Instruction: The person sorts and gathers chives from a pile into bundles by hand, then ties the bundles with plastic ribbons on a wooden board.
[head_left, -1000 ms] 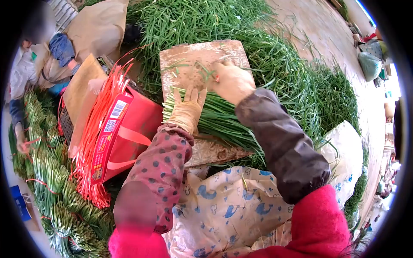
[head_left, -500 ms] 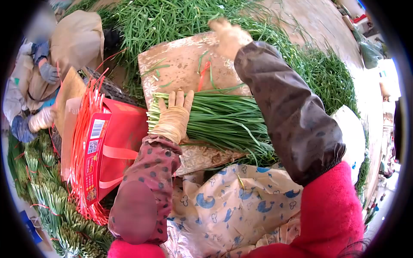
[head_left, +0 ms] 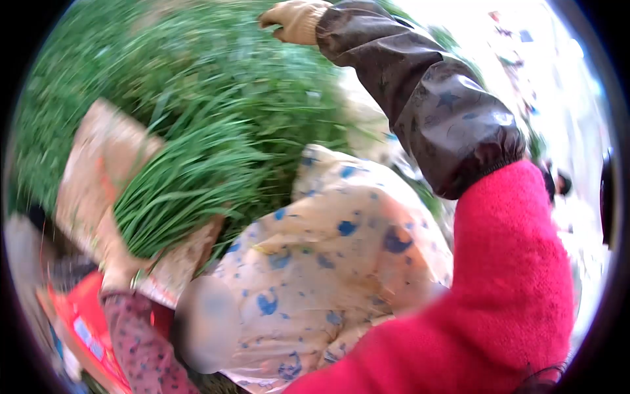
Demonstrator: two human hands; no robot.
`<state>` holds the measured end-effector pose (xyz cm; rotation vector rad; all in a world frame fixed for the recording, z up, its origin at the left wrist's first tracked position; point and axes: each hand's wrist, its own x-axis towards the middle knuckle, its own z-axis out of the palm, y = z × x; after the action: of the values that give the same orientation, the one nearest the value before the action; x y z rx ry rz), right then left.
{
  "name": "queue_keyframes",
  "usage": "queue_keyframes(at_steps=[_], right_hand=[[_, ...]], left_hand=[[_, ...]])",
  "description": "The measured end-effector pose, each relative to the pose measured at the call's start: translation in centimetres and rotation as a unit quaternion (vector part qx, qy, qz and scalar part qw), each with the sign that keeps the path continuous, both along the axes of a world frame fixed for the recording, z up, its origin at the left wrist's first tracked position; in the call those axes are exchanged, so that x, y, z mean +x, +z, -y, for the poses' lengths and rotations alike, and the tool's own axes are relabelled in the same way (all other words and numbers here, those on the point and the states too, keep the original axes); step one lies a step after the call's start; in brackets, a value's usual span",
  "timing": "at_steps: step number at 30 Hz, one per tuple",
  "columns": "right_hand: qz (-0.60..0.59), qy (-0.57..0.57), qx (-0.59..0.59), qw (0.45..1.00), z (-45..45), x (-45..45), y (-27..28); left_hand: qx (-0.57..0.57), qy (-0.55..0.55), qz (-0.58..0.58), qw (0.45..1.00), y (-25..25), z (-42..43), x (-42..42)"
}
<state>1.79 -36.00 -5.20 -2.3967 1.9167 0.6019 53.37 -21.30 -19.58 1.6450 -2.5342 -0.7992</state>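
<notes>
A loose bundle of long green chives (head_left: 190, 184) lies across a worn board (head_left: 85, 157). My left hand (head_left: 121, 259), in a pale glove, is at the bundle's near-left end; its fingers are smeared by motion and I cannot tell how they are set. My right hand (head_left: 296, 21), also in a pale glove, is stretched out over the big heap of chives (head_left: 216, 72) at the top of the view. Its fingers are partly bent and apart, with nothing visible in them. A reddish tie (head_left: 105, 178) lies on the board, blurred.
A red bag (head_left: 85, 322) stands at the lower left, beside my left sleeve. A cream cloth with blue prints (head_left: 315, 269) covers my lap. At the far left edge is part of another person's clothing (head_left: 23, 256), blurred.
The view has swung right, so board, bundle and red bag now sit lower left. My right hand has reached farther out over the heap. My left hand stays by the bundle's end.
</notes>
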Motion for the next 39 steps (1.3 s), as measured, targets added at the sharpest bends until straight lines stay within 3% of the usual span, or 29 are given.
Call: queue_keyframes(at_steps=[1,3,4,5,6,8,10,11,12,14,16,18,20,22,26,28,30,33,34,37,39], right_hand=[[0.033,-0.010,0.004,0.999,-3.2,-4.3,1.0],[0.083,-0.071,0.031,0.994,-11.2,-10.1,4.6],[0.117,-0.115,0.015,0.986,-15.5,-14.6,4.2],[0.145,-0.089,-0.026,0.985,-20.0,-19.6,2.9],[0.175,-0.171,-0.082,0.966,-26.3,-21.3,3.5],[0.095,-0.290,-0.052,0.951,-37.3,-25.4,3.2],[0.106,-0.444,-0.015,0.890,-49.7,-27.9,2.2],[0.094,-0.456,-0.029,0.884,-54.9,-27.2,2.1],[0.129,-0.612,0.078,0.776,-59.3,-26.9,1.9],[0.082,-0.675,0.141,0.720,-68.8,-25.4,-0.7],[0.118,-0.713,0.206,0.660,-75.4,-23.2,-2.0],[0.208,-0.783,0.132,0.571,-80.5,-20.8,-4.0],[0.317,-0.862,0.098,0.384,-81.2,-19.4,-5.0],[0.331,-0.882,0.112,0.317,-82.1,-18.1,-6.0],[0.339,-0.902,0.107,0.247,-83.2,-16.5,-7.7],[0.406,-0.880,0.093,0.228,-84.9,-15.8,-10.2],[0.385,-0.888,0.063,0.245,-82.4,-15.6,-10.3],[0.556,-0.819,-0.135,0.031,-81.9,-16.8,-12.9],[0.557,-0.819,-0.134,0.027,-81.4,-17.5,-13.9],[0.546,-0.785,-0.287,-0.063,-80.5,-19.2,-17.0],[0.530,-0.788,-0.302,-0.078,-80.6,-20.3,-18.6]], left_hand=[[-0.038,0.004,-0.035,0.999,-1.4,-0.2,0.4],[-0.044,0.010,0.078,0.996,0.8,0.2,0.5],[-0.040,0.024,0.108,0.993,0.9,0.1,0.6],[-0.055,0.017,0.108,0.993,0.3,0.2,1.3],[-0.067,0.012,0.111,0.991,-0.1,0.2,1.5],[-0.041,0.059,0.128,0.989,-0.7,0.2,0.9],[-0.044,0.060,0.144,0.987,-0.4,0.6,0.0],[-0.048,0.054,0.152,0.986,-0.2,1.0,-0.2],[-0.051,0.046,0.161,0.985,0.1,1.4,-0.4],[-0.055,0.022,0.179,0.982,0.9,2.8,-1.7],[-0.064,0.003,0.195,0.979,1.8,3.8,-3.3],[-0.071,-0.014,0.212,0.975,2.8,4.9,-4.5],[-0.074,-0.031,0.229,0.970,3.6,5.8,-6.1],[-0.078,-0.052,0.244,0.965,4.2,7.1,-7.0],[-0.076,-0.070,0.285,0.953,6.6,7.0,-7.8],[-0.070,-0.073,0.305,0.947,7.9,6.4,-7.6],[-0.062,-0.079,0.320,0.942,8.6,6.0,-8.0],[-0.048,-0.088,0.337,0.936,9.4,5.7,-9.1],[-0.044,-0.090,0.345,0.933,9.7,5.7,-9.4],[-0.022,-0.104,0.363,0.926,10.8,5.4,-10.2],[-0.004,-0.112,0.378,0.919,11.7,5.2,-10.4]])
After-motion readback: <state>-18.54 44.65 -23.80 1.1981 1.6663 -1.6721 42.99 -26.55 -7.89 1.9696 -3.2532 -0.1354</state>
